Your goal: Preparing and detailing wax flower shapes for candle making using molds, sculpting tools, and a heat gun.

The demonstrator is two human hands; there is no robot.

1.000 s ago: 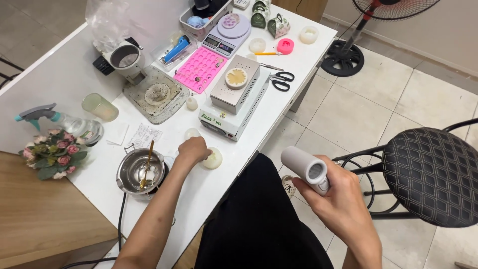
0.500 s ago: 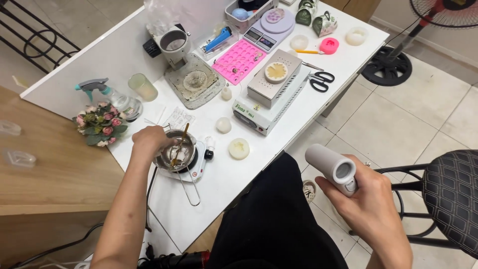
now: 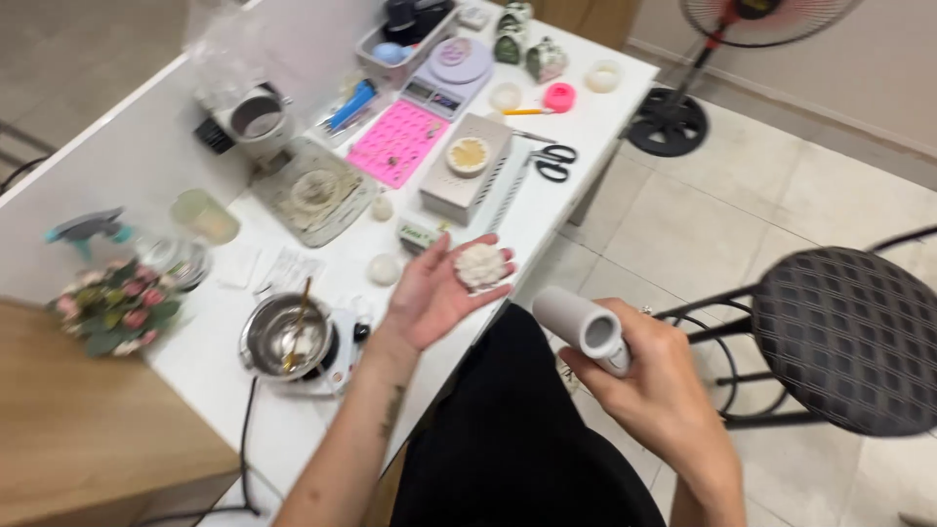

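- Your left hand [image 3: 434, 293] has come away from the round steel pot [image 3: 283, 337] on the small heater and now lies palm up, its grip apart, cradling a white flower-shaped wax piece [image 3: 482, 264] above the white surface [image 3: 146, 156].
- Your right hand [image 3: 649, 376] stays clamped on the grey cylindrical tool [image 3: 581, 325], off the surface's edge.

White flower-shaped piece [image 3: 481, 264], grey cylinder [image 3: 578, 326], perhaps a tool

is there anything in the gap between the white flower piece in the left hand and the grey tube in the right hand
Nothing visible stands in the gap. The white flower-shaped piece lies on the open palm of the left hand over the table edge; the grey tube, gripped by the right hand, sits just beside it, with only the person's dark clothing below.
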